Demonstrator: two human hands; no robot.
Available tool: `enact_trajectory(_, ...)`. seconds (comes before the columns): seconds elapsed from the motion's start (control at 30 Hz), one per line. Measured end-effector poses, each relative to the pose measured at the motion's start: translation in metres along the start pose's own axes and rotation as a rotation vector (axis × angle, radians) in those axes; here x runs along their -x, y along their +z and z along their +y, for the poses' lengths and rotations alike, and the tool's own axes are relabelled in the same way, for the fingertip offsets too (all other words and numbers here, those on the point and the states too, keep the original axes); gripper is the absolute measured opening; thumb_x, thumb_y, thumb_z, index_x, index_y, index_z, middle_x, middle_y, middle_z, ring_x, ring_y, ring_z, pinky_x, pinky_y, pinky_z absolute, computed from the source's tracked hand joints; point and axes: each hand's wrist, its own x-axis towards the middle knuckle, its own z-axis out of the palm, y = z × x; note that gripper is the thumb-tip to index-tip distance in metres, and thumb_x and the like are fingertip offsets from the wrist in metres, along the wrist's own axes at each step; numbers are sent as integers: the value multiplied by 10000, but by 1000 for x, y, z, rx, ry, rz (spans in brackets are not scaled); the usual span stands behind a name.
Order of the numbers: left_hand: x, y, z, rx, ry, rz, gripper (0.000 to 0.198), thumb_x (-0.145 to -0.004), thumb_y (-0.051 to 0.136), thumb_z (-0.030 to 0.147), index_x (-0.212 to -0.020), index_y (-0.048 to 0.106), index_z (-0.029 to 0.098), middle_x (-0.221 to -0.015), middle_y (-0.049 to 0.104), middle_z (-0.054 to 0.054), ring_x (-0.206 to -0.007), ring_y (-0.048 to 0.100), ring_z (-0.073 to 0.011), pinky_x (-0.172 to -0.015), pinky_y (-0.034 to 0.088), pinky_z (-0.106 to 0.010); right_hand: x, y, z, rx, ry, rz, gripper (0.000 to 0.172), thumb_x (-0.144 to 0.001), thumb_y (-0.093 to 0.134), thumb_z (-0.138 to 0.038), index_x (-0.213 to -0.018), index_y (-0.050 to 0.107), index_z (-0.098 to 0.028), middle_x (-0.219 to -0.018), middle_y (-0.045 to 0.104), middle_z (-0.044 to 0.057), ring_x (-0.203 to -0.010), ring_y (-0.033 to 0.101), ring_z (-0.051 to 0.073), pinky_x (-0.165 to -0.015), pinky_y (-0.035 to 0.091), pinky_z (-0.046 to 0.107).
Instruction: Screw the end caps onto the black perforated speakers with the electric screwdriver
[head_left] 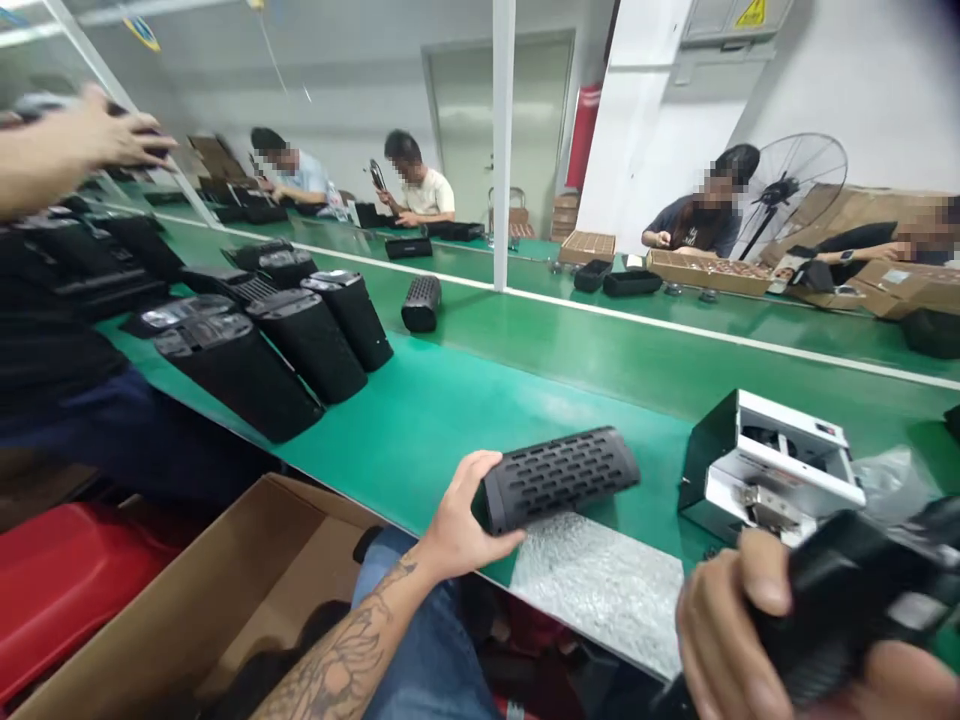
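Note:
My left hand (457, 525) grips the near end of a black perforated speaker shell (559, 477) that lies on its side at the front edge of the green belt (465, 400). A sheet of bubble wrap (600, 585) lies just under and in front of it. At the lower right my right hand (742, 640) is closed around a second black part (847, 590), blurred and close to the camera. A black-and-white metal fixture (772, 470) stands on the belt between the two hands, slightly further back.
Several black speaker housings (300, 340) stand in a row at the left, with one more speaker shell (421, 303) beyond. An open cardboard box (217, 590) sits below the belt's edge. A neighbour's arm (67, 150) reaches in at upper left. Other people sit across the line.

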Motion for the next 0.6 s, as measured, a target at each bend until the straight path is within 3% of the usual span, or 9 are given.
enact_trajectory(0.07,-35,9,-15,-2,-190,101,1053,-725,1061,396,-1667,594,344,-1633,661,-161,-1540,713,-460,-1314,622,-675,-13,7,11,-106,78,-72,682,-762,957,-910,-963,636,-343,-581,617,-60,-347,539,186,-475,540,362)
enact_trajectory(0.13,-80,26,-26,18,-377,188,1051,-678,1076,351,-1628,628,331,-1586,673,-135,-1520,720,-435,-1346,589,-641,-30,13,25,-180,113,-107,670,-811,994,-830,-1037,646,-305,-660,698,-49,-421,629,170,-543,577,329)
enact_trajectory(0.37,-236,110,-50,-56,-512,242,1044,-809,1048,345,-1709,520,317,-1658,587,-183,-1571,678,-392,-1373,538,-521,-72,3,102,-348,194,-110,555,-1002,829,-818,-1151,662,-309,-646,616,-93,-424,470,92,-536,541,261)
enact_trajectory(0.5,-286,149,-60,-94,-565,214,1059,-880,1000,406,-1763,421,312,-1760,501,-236,-1637,627,-425,-1380,495,-540,-73,-8,121,-381,263,-89,569,-978,837,-840,-1135,696,-311,-605,535,-99,-437,359,69,-509,467,215)
enact_trajectory(0.6,-303,160,-71,-114,-581,180,1109,-867,1012,461,-1773,401,274,-1760,520,-293,-1673,584,-493,-1414,412,-639,-70,-10,120,-399,293,3,572,-946,887,-823,-1112,723,-300,-603,501,-91,-479,360,68,-530,417,191)
